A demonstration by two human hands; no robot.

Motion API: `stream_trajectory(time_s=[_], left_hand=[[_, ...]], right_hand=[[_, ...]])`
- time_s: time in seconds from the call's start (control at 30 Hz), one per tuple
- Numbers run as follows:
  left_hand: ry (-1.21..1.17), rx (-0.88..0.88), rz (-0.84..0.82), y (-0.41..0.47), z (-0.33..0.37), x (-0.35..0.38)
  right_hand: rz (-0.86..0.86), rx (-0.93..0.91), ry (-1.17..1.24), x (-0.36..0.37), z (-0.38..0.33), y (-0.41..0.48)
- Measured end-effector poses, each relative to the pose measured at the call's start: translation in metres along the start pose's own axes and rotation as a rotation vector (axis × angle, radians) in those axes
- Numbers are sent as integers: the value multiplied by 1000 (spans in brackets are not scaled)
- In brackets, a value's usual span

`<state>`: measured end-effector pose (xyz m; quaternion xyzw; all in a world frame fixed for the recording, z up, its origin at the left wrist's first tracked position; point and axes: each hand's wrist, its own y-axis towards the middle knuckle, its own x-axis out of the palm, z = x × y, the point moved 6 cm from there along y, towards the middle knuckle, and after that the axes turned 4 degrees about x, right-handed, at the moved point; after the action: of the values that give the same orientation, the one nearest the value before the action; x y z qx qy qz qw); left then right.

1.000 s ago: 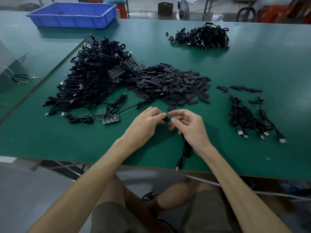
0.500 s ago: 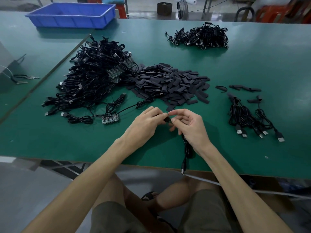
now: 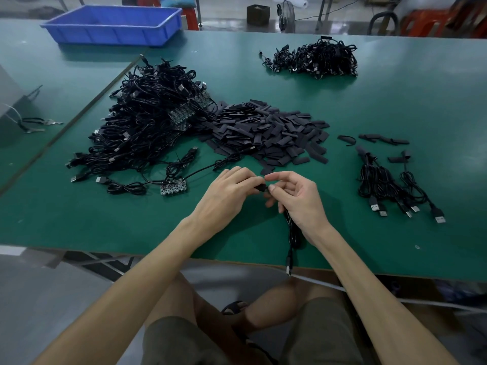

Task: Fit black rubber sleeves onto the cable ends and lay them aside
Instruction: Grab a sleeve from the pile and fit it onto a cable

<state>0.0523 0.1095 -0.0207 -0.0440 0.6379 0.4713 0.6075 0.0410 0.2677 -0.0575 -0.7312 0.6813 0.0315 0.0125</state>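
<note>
The cable (image 3: 293, 233) being worked on sits on the near side of the pile of sleeves (image 3: 266, 135), between the pile and the table's front edge. Its upper end is caught between the two hands, and its plug hangs just over that edge. The left hand (image 3: 229, 196) pinches the small black end between thumb and curled fingers. Whether a sleeve is already on it cannot be told, since the piece is mostly hidden. The right hand (image 3: 297, 198) meets it from the other side with the thumb and forefinger tips close together at that same end. Its other fingers are curled over the cable, which runs out from under the palm. The green table (image 3: 395, 106) carries everything else. Touching the left side of the sleeve pile is a big tangle of black cables (image 3: 147, 122), and at the pile's near-left a small circuit board (image 3: 174, 186) lies flat with wires leading off it. To the right of the pile, well apart, a small bundle of cables (image 3: 390, 185) lies with its plugs pointing toward the front edge, and a few loose sleeves (image 3: 384, 139) lie just beyond it. Farther back and right of the pile is another heap of cables (image 3: 316, 59). A blue tray (image 3: 113, 25) stands far back to the pile's left.
</note>
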Motion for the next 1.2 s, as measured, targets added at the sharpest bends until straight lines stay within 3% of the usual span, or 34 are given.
stream_trajectory(time_s=[0.63,1.2], left_hand=[[-63,-29,-93,-1,2,3],[-81,24,-40,-1,6,-4]], right_hand=[[-40,-30,-40,2,-1,0],[-70,-17,-62,3,3,0]])
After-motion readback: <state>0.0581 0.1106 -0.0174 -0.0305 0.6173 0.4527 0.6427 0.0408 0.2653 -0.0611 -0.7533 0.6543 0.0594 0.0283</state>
